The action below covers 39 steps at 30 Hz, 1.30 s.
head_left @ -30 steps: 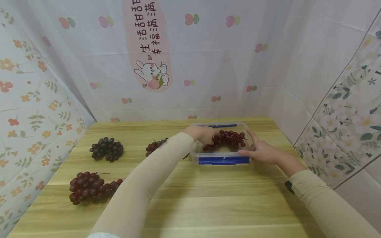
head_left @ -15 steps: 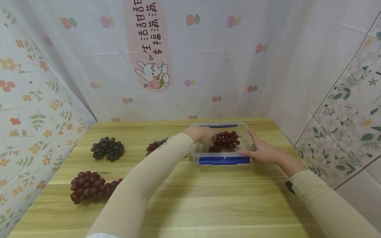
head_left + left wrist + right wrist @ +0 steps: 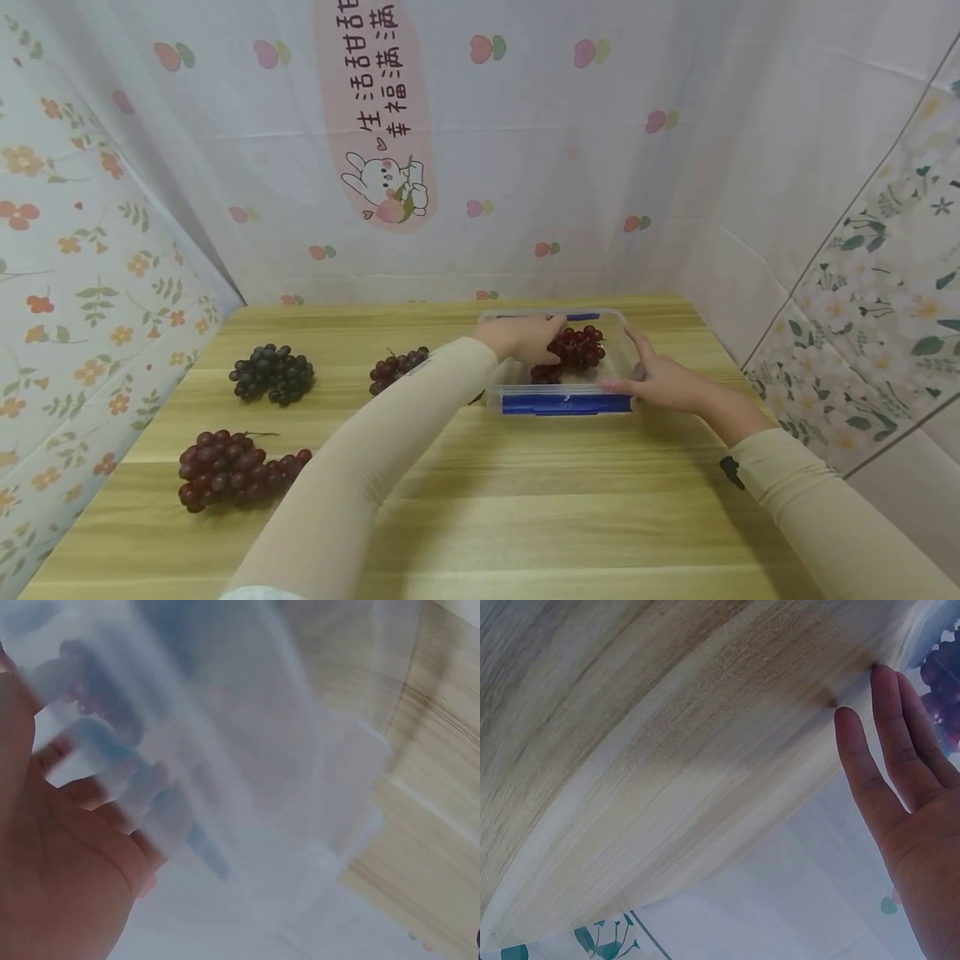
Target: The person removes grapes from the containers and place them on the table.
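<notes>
In the head view a clear plastic box (image 3: 622,333) with blue clips stands at the table's right rear. A bunch of red grapes (image 3: 581,347) lies inside it. My left hand (image 3: 528,337) reaches over the box's left side, with its fingers apart against the bunch. Through the cloudy plastic, the left wrist view shows the spread fingers (image 3: 97,791) and a few dark grapes. My right hand (image 3: 663,382) rests against the box's right end, thumb at the front rim. Its fingers (image 3: 900,754) look straight in the right wrist view.
A black grape bunch (image 3: 272,375) lies at the table's left rear, and a larger red bunch (image 3: 232,471) in front of it. Another dark red bunch (image 3: 393,367) is partly behind my left sleeve. Printed curtains (image 3: 480,167) hang around the wooden table (image 3: 540,492).
The grape bunch has shifted left and settled inside the box. My left hand's fingers have loosened and spread from it, moving slightly right. The right hand has stayed at the box's end.
</notes>
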Each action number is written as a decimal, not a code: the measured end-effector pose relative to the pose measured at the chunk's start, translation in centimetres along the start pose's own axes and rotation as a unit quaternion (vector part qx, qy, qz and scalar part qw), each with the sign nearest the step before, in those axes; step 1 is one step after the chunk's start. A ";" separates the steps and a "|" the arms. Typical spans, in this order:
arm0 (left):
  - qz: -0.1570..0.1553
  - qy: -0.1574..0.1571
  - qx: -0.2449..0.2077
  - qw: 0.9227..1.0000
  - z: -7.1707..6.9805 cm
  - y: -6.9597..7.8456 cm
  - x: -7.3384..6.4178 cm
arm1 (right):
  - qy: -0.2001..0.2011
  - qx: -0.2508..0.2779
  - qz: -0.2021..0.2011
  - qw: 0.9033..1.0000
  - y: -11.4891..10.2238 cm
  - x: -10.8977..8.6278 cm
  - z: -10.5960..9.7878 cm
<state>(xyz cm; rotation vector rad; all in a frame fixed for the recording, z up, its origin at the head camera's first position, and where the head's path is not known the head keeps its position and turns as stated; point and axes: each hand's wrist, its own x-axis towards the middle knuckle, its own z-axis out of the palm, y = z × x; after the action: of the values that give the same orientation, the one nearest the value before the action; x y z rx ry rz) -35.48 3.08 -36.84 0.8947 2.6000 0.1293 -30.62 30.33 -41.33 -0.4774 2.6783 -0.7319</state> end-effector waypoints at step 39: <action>0.021 0.036 0.002 0.999 -0.4 0.2 0.6 | 0.000 0.014 -0.003 1.000 0.6 0.2 0.3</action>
<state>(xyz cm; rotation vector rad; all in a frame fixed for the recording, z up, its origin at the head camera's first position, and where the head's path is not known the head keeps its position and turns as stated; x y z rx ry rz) -35.98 3.60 -36.68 0.9621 2.6497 0.1706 -30.79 30.67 -41.93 -0.4798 2.6649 -0.7697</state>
